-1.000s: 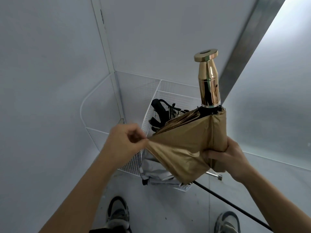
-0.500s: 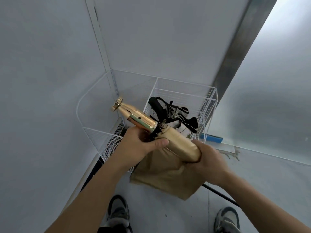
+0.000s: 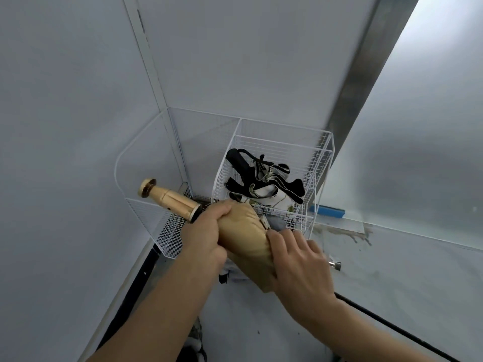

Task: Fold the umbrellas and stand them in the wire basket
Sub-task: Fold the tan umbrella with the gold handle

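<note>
Umbrella (image 3: pixel 245 231), gold and rolled up, lies slanted between both hands. The right hand (image 3: pixel 298 259) grasps its lower fabric end, nearest the camera. The left hand (image 3: pixel 206 231) is wrapped round the fabric just below the handle (image 3: pixel 167 198), which points up and left. Below is grey floor (image 3: pixel 392 270), where a black rod (image 3: pixel 392 331) runs off to the right. Behind, the handle overlaps the left compartment of the basket (image 3: pixel 287 125). The right compartment holds a black-and-white umbrella (image 3: pixel 243 165). The basket sits in a corner of pale walls (image 3: pixel 65 100), a blue bar (image 3: pixel 328 211) just to its right.
</note>
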`<state>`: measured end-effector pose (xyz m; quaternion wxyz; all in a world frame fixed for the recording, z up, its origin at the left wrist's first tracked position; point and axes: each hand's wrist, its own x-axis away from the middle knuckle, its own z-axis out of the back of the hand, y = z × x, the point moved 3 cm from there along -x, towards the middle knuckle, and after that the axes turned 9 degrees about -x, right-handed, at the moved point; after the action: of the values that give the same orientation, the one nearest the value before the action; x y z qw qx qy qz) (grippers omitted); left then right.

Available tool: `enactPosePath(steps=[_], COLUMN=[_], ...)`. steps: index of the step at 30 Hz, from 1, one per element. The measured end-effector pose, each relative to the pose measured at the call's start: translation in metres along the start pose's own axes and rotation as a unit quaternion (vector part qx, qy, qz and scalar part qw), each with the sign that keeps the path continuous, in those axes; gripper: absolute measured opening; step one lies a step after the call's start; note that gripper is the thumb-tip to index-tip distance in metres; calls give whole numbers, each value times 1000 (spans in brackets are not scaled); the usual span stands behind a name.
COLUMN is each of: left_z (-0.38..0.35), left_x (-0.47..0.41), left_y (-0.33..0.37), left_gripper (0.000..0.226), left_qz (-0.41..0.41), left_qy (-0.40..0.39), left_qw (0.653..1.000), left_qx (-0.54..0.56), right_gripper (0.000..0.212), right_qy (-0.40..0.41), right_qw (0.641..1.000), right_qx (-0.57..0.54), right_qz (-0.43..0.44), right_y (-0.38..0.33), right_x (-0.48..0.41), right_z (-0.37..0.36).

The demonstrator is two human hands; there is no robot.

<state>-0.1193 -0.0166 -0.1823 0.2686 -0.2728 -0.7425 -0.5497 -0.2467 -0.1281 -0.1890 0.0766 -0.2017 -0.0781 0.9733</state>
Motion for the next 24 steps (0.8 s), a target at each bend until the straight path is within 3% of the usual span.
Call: enactPosePath(steps=[3, 5, 9, 13, 18, 24], left_z=[3, 1, -3, -8, -8, -10], left_x=[-1, 3, 8, 16, 22, 24], left_y=[6, 16, 26, 23, 25, 30], left_gripper=[30, 16, 28, 33, 55, 21], left_qz=[-17, -61, -129, -169, -164, -173], left_qy=[-16, -46, -157, -210, -244, -241], left_qw=[1000, 997, 979, 962, 956, 955], left_qx=[2, 12, -3, -37, -12, -14], right_gripper=[66, 68, 91, 90, 69, 77], right_qy=[-23, -48, -105, -98, 8, 34], right_qw=[997, 981, 930, 947, 983, 991], right_qx=[-74, -177, -304, -255, -151, -106], right_qz=[-9, -63, -180, -170, -99, -80], right_y=[0, 6, 14, 7, 15, 10], right_x=[0, -3, -8, -7, -7, -4], right_z=[-3, 1, 4, 6, 3, 5])
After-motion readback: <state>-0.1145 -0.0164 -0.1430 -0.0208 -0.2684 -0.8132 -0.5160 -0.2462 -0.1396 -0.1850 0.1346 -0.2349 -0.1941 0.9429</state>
